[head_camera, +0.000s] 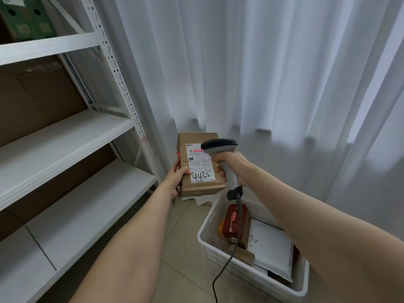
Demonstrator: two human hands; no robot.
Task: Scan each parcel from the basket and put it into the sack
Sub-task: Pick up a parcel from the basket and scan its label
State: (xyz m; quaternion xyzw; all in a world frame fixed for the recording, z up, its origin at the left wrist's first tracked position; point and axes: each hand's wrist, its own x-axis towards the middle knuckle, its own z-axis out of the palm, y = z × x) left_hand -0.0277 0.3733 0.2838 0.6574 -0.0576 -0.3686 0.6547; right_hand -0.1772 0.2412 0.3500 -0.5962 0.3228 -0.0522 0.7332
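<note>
My left hand [176,179] grips a brown cardboard parcel [197,142] by its left edge, holding it upright in front of me. Its white shipping label [200,165] faces me, with "4432" handwritten at the bottom. My right hand [232,168] grips the handle of a grey barcode scanner [219,146], whose head points at the label. A red scan line glows across the barcode at the label's top. Below, a white plastic basket [220,255] on the floor holds several parcels, among them a red box [235,220] and a white padded mailer [272,248]. No sack is in view.
White metal shelving [72,132] fills the left side, with brown cartons on the upper levels and a green box [26,16] at the top. White curtains [262,73] hang behind. The scanner's grey cable [227,265] drops past the basket to the tiled floor.
</note>
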